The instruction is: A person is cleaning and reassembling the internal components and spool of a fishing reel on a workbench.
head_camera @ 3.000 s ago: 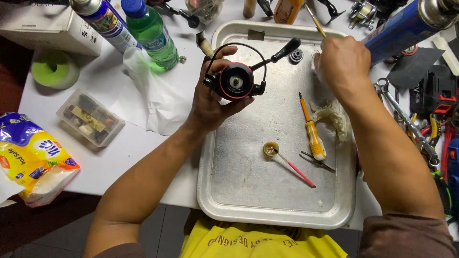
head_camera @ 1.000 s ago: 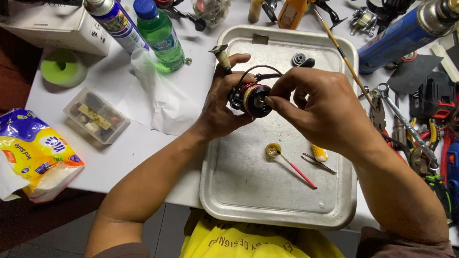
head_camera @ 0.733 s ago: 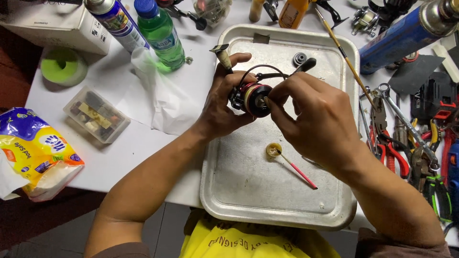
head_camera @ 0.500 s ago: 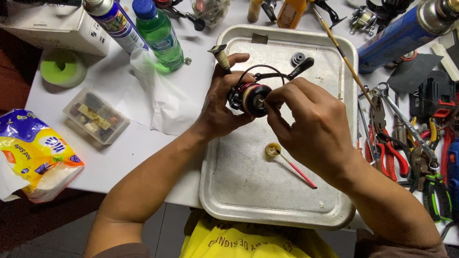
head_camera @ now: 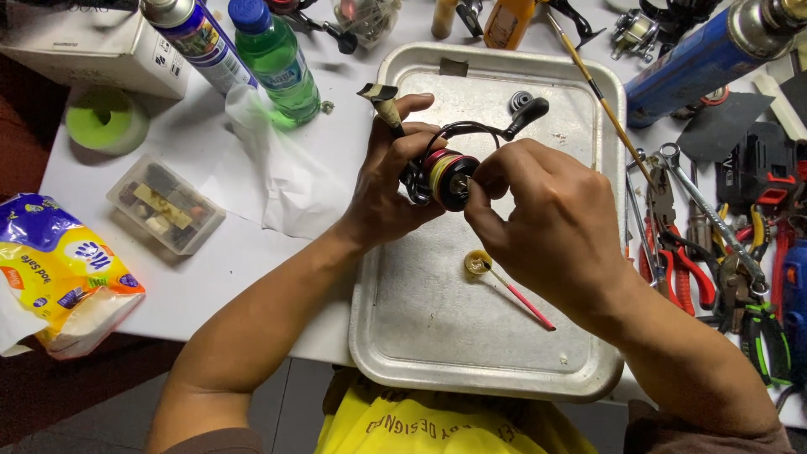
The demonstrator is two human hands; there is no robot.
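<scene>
One metal tray (head_camera: 471, 353) lies nearest the person, bare at its near end, with one small yellow cap (head_camera: 477, 263) on a pink stick lying in it. Above the tray's middle, two hands share one fishing reel (head_camera: 450, 176). The left hand (head_camera: 388, 189) wraps around the reel's body, hiding most of it; the right hand (head_camera: 546, 223) pinches narrowly at the spool's front face, covering whatever lies under it. The spool's axis runs roughly left to right, face toward the right hand; the black handle knob points up and right. Farther off stand one green bottle (head_camera: 277, 63), two spray cans, and a heap of pliers, perhaps four, cut off at the right edge.
</scene>
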